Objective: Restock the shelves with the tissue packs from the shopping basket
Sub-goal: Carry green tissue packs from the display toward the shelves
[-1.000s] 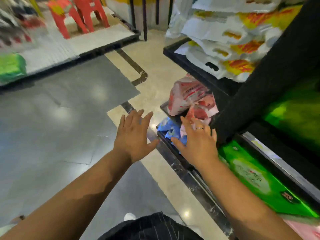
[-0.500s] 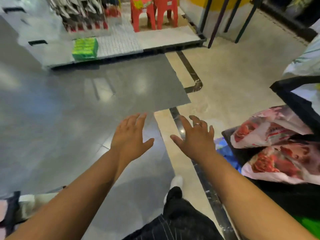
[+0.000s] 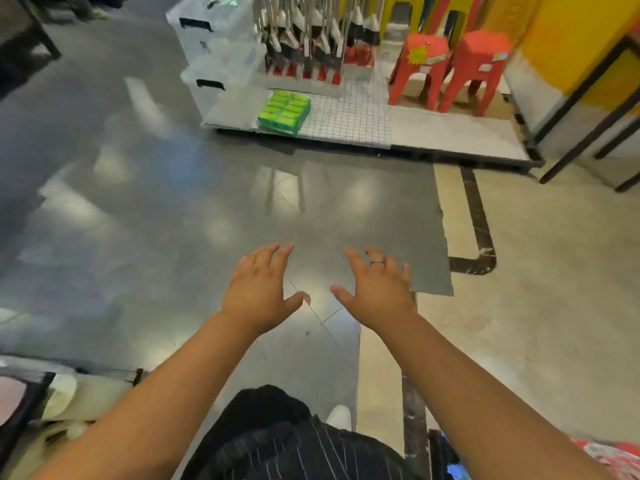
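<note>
My left hand [image 3: 258, 287] and my right hand [image 3: 375, 289] are stretched out side by side over the grey floor, palms down, fingers spread, holding nothing. A ring sits on a finger of the right hand. Only a sliver of a red and white tissue pack [image 3: 614, 457] shows at the bottom right corner, beside a bit of a blue pack [image 3: 452, 469]. The shelves are out of view. At the far left edge stands a dark-rimmed container [image 3: 20, 407] with pale packs [image 3: 69, 396] beside it; I cannot tell whether it is the shopping basket.
Ahead is a low display platform [image 3: 450, 140] with a green bundle [image 3: 284, 112], two red plastic stools [image 3: 450, 67], clear storage boxes [image 3: 214, 46] and a rack of mops. Black metal legs [image 3: 585, 116] stand at the right. My dark striped trousers [image 3: 287, 441] are below.
My view has swung left, away from the shelf with the tissue packs, onto the open floor and the platform. Both hands stayed open and moved with it.
</note>
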Available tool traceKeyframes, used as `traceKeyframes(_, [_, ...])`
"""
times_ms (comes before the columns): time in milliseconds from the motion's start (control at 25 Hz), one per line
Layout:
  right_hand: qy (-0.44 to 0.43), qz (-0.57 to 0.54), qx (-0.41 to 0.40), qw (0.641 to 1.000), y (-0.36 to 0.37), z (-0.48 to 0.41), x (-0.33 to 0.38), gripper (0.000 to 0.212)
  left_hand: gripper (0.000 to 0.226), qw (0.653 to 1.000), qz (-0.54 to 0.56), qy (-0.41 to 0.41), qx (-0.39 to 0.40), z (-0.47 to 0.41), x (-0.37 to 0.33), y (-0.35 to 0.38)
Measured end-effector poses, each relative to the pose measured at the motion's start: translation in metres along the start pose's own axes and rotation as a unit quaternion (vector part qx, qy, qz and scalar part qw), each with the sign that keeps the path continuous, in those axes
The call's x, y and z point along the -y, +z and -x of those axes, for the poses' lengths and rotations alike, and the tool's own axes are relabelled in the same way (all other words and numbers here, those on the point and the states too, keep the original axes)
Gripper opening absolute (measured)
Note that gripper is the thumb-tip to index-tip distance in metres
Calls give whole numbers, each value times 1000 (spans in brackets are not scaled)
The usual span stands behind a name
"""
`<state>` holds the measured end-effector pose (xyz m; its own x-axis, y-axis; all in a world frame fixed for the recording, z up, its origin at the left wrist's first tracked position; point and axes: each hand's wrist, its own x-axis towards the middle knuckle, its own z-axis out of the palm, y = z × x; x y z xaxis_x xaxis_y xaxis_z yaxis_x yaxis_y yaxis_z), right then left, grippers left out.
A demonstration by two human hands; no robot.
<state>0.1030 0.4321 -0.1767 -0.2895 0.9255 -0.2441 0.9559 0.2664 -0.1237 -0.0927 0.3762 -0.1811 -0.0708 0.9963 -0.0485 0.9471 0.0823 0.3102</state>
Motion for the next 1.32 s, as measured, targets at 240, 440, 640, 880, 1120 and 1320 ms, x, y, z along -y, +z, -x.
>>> traceKeyframes(240, [-38,21,29,999,-19,-160,18,75,84,998,-14,-61,-17,-130,58,-11])
traceKeyframes(440, [-31,17,36,999,-42,-310,50,75,84,998,-4,-57,-13,-272,123,-22])
traceKeyframes(640, [-15,5,40,999,-80,-438,89,75,83,999,-14,-21,29,-395,173,-52])
traceKeyframes(880, [-8,-1,37,999,-111,-597,103,75,82,999,-28,-23,31,-553,226,-77])
traceKeyframes(1120, [-15,-1,43,999,-136,-792,104,77,83,997,-50,-38,47,-742,272,-87])
traceKeyframes(1320, [-40,-4,45,998,-182,-948,113,77,82,997,-42,-54,43,-891,307,-117])
